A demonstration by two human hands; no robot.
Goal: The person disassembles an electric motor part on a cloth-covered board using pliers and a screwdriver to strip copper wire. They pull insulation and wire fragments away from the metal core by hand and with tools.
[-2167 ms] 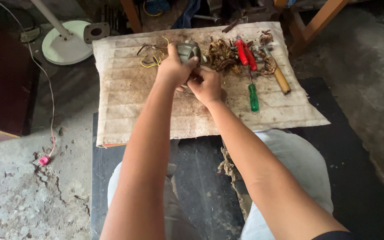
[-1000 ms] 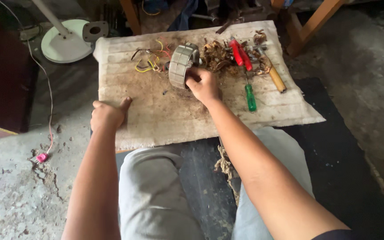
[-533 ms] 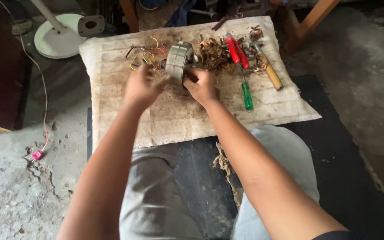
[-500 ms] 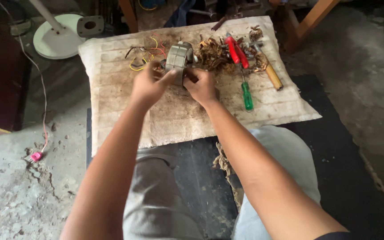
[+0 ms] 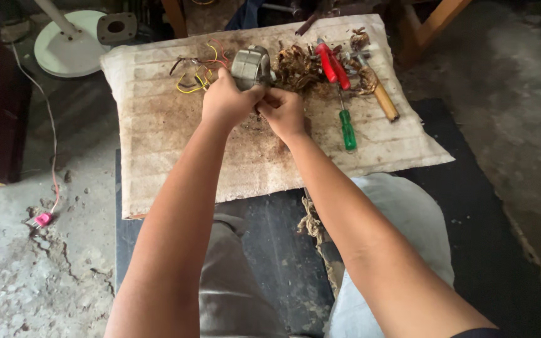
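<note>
Head camera looks down at a dirty, worn board (image 5: 176, 150) with lines across it. The board lies on a black mat (image 5: 496, 219), and the mat lies on a cracked grey concrete floor (image 5: 14, 275). Beside the top left corner of the board is a round white stand base (image 5: 70, 53). A thin cord runs down the left side to a small pink plug (image 5: 43, 219) on the floor. The person's knees in grey trousers show at the bottom.

Both hands meet near the top middle of the board. The left hand (image 5: 226, 103) is curled tight, with its fingers closed on the bottom of a small grey metal motor part (image 5: 252, 66). The right hand (image 5: 283, 112) is curled too, and its fingertips pinch together just under the same part. The two hands touch each other.

The motor part is round and dull grey, and it stands on the board above the hands. Thin yellow and red wires (image 5: 198, 78) come off its left side. On its right is a pile of brown tangled wire (image 5: 295, 69). Further right lie red-handled pliers (image 5: 332, 62), a green-handled screwdriver (image 5: 347, 128) and a wooden-handled tool (image 5: 383, 100).
</note>
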